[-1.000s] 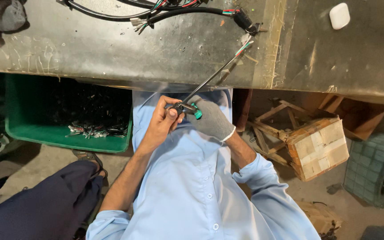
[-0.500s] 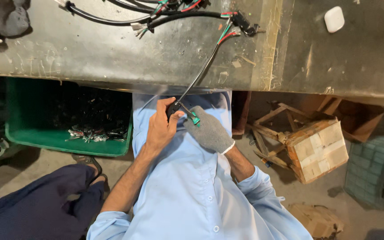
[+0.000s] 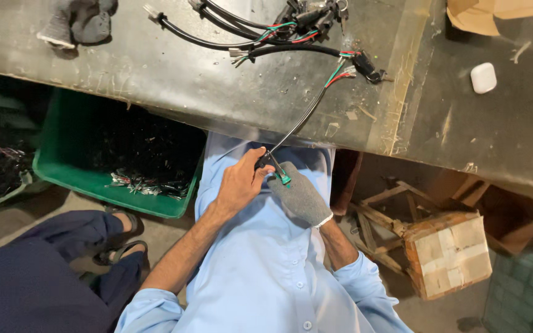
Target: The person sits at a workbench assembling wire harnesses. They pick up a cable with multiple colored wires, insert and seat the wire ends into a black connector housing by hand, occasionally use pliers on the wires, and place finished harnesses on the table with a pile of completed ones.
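Left hand [image 3: 237,185] pinches black cable [image 3: 303,117] end tight. Gloved right hand [image 3: 300,194] closed on green tool [image 3: 284,179] at wire tip. Step looks like trimming wire; next needs steady squeeze.

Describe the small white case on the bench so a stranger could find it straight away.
Start at the dark workbench and go to its right section, past the worn yellowish seam. The small white case lies there alone, below the torn cardboard. It is the only smooth, rounded white thing; the rest are wires and scraps.
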A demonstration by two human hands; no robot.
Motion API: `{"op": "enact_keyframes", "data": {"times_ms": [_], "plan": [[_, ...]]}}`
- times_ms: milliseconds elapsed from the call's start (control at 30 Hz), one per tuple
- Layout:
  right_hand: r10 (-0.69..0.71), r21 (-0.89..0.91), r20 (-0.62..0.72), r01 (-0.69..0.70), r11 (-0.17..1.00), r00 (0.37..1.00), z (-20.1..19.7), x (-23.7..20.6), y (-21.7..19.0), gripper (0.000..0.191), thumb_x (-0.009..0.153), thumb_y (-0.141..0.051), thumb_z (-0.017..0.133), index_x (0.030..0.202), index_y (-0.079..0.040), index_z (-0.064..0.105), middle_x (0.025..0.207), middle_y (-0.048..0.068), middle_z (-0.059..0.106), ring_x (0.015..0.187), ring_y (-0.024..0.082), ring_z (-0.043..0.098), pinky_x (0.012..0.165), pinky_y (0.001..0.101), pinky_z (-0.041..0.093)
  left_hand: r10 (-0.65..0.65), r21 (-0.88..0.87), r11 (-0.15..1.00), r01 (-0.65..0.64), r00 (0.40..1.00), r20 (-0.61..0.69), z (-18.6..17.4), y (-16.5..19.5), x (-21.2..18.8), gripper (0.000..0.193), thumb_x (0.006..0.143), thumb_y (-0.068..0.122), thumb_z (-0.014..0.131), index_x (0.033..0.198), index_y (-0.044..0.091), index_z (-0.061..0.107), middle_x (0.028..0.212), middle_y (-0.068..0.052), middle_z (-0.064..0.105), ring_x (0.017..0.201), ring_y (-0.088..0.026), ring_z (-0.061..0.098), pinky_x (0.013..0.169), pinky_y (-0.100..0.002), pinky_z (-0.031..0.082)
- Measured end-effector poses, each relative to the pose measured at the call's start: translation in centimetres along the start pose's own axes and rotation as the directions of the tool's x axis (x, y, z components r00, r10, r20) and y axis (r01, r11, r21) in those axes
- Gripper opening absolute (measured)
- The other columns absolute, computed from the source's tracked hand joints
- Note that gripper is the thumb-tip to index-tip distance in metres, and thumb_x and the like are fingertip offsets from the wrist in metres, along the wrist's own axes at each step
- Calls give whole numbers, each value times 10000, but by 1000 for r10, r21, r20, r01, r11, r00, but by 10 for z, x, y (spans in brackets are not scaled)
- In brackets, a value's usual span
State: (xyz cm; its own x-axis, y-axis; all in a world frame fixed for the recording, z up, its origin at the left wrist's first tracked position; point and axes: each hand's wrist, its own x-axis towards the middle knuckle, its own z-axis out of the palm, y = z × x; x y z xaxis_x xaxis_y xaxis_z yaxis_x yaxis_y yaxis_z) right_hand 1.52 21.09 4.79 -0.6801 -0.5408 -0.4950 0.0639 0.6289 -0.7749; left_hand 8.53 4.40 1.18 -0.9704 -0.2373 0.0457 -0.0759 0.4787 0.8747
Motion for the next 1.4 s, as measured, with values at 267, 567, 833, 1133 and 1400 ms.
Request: {"op": "enact_keyframes", "data": {"times_ms": [267,567,833,1133,1400], "plan": [[-8,-24,7,8,1000,1000,6,-1,12,305,938,-315,614,1008,-27,538,812,235,651,758,418,647,671,485,468,100,275,957,-89,995,-26,1,3,-3,446,975,326,685,1301,38,587,906,-120,623,707,-337,653,539,-427,490],[-25,-17,-22,25,1000,999,17,2,13,297,948,-307,621,1031,-33,545,828,218,647,792,410,627,695,487,469,183,292,944,-151,979,-85,1,-3,-7,418,964,305,701,1256,32,575,981,-130,653,784,-336,675,607,-421,517],[-23,49,-13,24,999,1000,12,2,8,298,945,-303,603,1090,-44,575,832,194,663,762,362,646,711,452,498,163,275,951,-140,985,-64,3,-8,-1,435,946,311,706,1246,18,592,973,-142,663,777,-344,684,609,-423,524],[1,110,-30,2,994,1000,11,12,15,281,928,-283,638,1056,-43,570,782,162,645,708,290,622,674,438,491,156,244,959,-146,987,-23,2,-10,7,447,946,313,718,1270,28,599,977,-141,663,821,-351,699,636,-434,532],[9,98,-15,-8,995,1000,12,11,14,288,940,-299,639,1018,-33,561,771,157,628,702,290,604,670,434,479,142,213,967,-137,990,-12,-2,-12,8,427,937,287,736,1248,28,598,996,-140,672,802,-353,693,624,-438,529]]}}
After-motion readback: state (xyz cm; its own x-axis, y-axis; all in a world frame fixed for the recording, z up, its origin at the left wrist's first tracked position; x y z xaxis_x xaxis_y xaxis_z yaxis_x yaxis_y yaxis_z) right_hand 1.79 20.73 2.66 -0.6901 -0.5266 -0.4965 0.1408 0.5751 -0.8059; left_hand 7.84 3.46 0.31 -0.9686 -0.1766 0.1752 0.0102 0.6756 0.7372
